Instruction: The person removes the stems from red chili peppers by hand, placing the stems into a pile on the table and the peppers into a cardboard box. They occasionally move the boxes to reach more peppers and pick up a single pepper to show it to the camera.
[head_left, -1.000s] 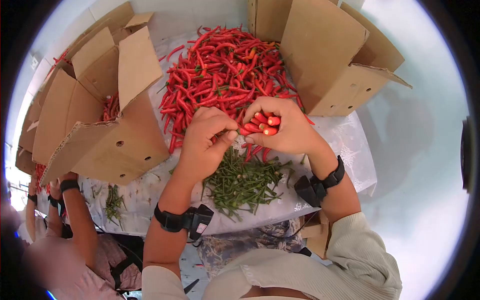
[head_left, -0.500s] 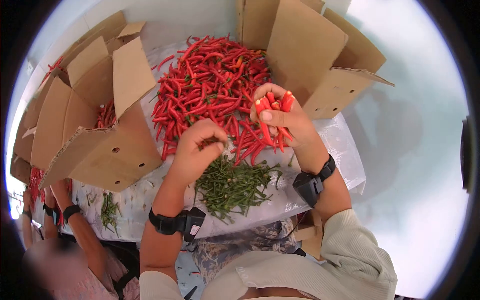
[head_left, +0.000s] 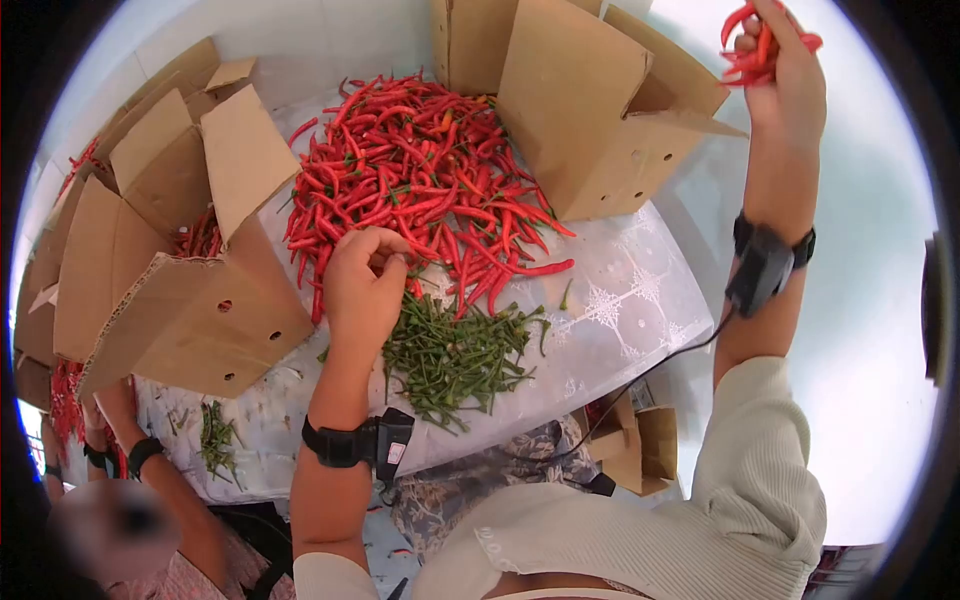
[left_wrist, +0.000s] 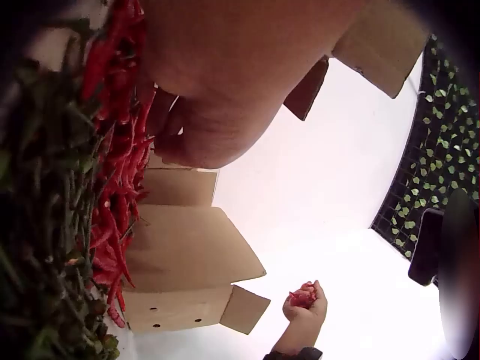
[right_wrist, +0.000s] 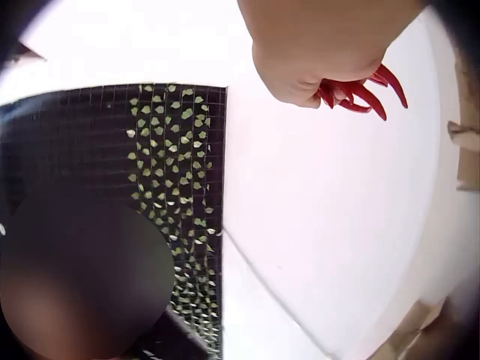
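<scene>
Step in hand: I'd judge it a transfer, one handful up in the air, with the sorting spot left to the other hand.
Right hand: raised (head_left: pixel 795 88) out past the right edge of the worktop (head_left: pixel 625 335), fingers curled round a bunch of red chillies (right_wrist: pixel 367 96) whose tips poke out (quite a fistful, from where I stand).
Left hand: low over the near side of the chilli pile (head_left: pixel 400 150), well apart from the right; its fingers (head_left: pixel 360 300) are curled in, and whether anything is pinched there I cannot tell.
Chilli pile: heaped towards the worktop's far edge, between the left carton (head_left: pixel 220 325) and the right carton (head_left: pixel 560 110), with one chilli (head_left: pixel 545 268) lying out at its near right.
Green stems: heaped (head_left: pixel 450 365) between the pile and the near edge, just beside the lowest chillies; a smaller clump (head_left: pixel 215 440) lies farther left along that edge.
Next move, right: it calls for keeping the bunch closed while clear of the worktop, then letting go low, as loose tips could slip out.
Next move, left: it calls for a light fingertip pinch on a single chilli, without dragging stems into the red heap.
</scene>
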